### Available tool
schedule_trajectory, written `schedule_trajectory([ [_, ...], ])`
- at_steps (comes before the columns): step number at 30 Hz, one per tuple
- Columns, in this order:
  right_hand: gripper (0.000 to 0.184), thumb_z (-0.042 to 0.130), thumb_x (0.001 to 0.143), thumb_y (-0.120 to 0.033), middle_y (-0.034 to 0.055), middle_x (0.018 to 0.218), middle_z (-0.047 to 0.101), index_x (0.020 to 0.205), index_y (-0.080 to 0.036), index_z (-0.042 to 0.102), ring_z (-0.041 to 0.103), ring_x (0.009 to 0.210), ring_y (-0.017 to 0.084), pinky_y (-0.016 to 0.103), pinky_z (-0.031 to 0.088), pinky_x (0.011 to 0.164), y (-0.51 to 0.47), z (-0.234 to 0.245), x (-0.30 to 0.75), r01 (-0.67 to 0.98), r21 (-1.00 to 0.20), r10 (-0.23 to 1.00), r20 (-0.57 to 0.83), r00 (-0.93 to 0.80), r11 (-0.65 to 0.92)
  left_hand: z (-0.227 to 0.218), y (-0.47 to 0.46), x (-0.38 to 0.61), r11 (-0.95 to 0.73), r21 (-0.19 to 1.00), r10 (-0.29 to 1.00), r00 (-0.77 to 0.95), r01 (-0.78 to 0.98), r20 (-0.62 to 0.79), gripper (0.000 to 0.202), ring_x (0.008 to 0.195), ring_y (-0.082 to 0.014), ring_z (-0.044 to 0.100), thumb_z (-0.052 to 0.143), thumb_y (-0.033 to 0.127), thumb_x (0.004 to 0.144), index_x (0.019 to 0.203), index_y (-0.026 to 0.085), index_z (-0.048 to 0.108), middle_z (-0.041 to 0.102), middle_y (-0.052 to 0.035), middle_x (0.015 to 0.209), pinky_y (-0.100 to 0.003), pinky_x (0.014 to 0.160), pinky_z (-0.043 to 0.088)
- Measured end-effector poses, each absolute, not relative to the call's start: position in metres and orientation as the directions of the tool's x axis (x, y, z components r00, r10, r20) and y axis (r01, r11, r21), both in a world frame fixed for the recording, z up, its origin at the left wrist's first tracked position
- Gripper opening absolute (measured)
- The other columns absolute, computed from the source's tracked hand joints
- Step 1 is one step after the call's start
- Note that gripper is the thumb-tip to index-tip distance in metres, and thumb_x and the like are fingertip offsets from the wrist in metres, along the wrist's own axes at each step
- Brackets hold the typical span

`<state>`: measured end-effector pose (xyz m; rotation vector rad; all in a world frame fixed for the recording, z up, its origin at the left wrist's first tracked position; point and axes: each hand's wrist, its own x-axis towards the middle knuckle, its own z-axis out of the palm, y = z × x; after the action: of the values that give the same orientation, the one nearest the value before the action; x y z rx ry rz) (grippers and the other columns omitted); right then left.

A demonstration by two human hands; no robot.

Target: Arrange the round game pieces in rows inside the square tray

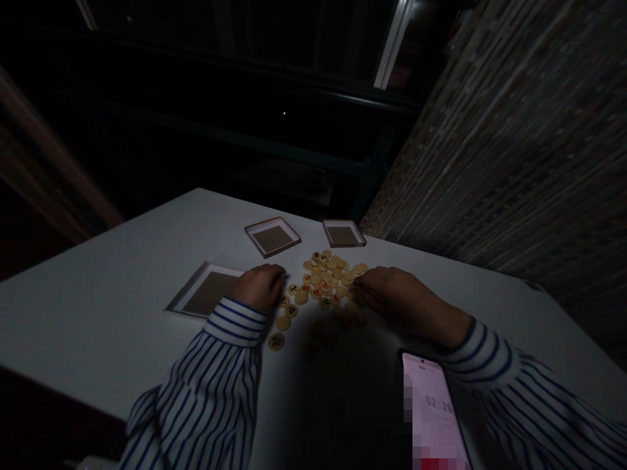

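A heap of round pale wooden game pieces (326, 277) with red and black marks lies on the white table (98, 287). My left hand (259, 287) rests at the heap's left edge with its fingers curled over a few pieces; what is inside them is hidden. My right hand (399, 297) lies at the heap's right edge, fingers together and bent down onto the pieces. Both arms wear blue-and-white striped sleeves. A few loose pieces (277, 341) lie nearer me, beside my left wrist.
Three shallow square trays stand around the heap: one at the left (196, 297), one behind (272, 236), one at the back right (343, 233). A lit phone (434, 411) showing a timer lies by my right forearm. A brick wall (514, 163) rises on the right. The room is dark.
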<state>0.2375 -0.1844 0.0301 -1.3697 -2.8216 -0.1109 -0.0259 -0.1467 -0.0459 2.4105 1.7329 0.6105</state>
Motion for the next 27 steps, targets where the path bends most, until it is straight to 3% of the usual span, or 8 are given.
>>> schedule_trajectory([
  [8,0.020,0.046,0.084,-0.019,0.0075,0.091,0.065,0.098,-0.017,0.060,0.059,0.083,0.017,0.027,0.040,0.071,-0.178,0.020,0.230,0.777,0.094,0.782,-0.027,-0.623,0.623,-0.040,-0.150,-0.023,-0.260,0.267,0.965,0.237,0.928,0.113,0.029,0.089,-0.0213,0.061,0.038,0.028,0.084,0.099,0.019,0.062,0.066,-0.0082,0.099,-0.030,0.076,0.045],
  [20,0.020,0.047,0.081,-0.020,0.0078,0.094,0.063,0.096,-0.018,0.059,0.058,0.085,0.019,0.030,0.039,0.071,-0.175,0.010,0.222,0.763,0.098,0.768,-0.143,-0.625,0.639,-0.040,-0.150,-0.022,-0.262,0.212,0.964,0.245,0.942,0.102,0.030,0.087,-0.0213,0.061,0.036,0.029,0.086,0.097,0.019,0.062,0.066,-0.0087,0.096,-0.031,0.074,0.044],
  [27,0.025,0.046,0.081,-0.020,0.0078,0.095,0.063,0.102,-0.018,0.060,0.058,0.087,0.020,0.030,0.039,0.071,-0.180,0.015,0.214,0.767,0.059,0.766,-0.137,-0.628,0.639,-0.041,-0.150,-0.023,-0.308,0.216,0.951,0.290,0.927,0.110,0.029,0.081,-0.0198,0.061,0.036,0.029,0.085,0.091,0.019,0.062,0.066,-0.0083,0.089,-0.030,0.070,0.043],
])
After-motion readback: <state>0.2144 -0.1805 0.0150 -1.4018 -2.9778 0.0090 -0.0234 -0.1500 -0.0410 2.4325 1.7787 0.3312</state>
